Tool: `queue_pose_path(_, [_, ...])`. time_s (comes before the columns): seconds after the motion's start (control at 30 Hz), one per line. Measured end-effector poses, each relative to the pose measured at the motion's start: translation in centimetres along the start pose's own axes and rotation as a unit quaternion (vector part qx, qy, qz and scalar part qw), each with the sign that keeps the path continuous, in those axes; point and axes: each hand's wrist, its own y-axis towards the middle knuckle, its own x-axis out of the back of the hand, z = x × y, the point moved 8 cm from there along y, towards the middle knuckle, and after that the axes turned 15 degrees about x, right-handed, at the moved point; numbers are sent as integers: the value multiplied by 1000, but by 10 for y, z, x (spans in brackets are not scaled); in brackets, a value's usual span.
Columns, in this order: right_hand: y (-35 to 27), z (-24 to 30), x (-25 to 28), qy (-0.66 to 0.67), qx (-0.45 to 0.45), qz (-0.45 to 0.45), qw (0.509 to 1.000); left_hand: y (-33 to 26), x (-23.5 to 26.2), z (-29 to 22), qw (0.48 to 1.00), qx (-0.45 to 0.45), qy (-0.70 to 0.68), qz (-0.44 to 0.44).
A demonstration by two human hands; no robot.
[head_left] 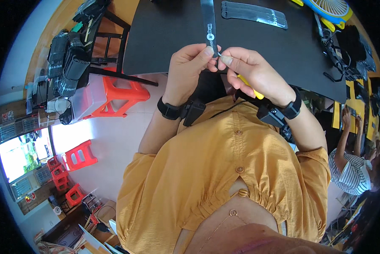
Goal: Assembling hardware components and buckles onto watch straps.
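Pinched between the thumb and fingers of my left hand (187, 67) is the near end of a black strap (209, 21) with white print. The rest of this strap stretches away from me over the table. My right hand (255, 70) is closed around a small tool with a yellow handle (258, 94). Its thin metal tip pokes out at my thumb and meets the strap's end next to my left fingertips. Most of the tool is hidden by my fingers, so its exact kind does not show. Beyond my right hand lies a row of flat black straps (255, 15).
A black table (164, 38) is in front of me. At its far right stand a blue and yellow fan (331, 10) and a tangle of black cord (336, 63). Bundled black straps (67, 63) and a red stool (122, 95) are on the left. A person in stripes (350, 169) works at right.
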Motion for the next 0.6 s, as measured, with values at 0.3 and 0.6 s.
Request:
queue_pose_path(0.3, [-5,28,-17,-621,219,-76,749,8,3,14,997,51,-52,-36])
queue_pose_path(0.6, [-2,29,3,-469,216,-83,852,9,7,10,997,-4,-69,-21])
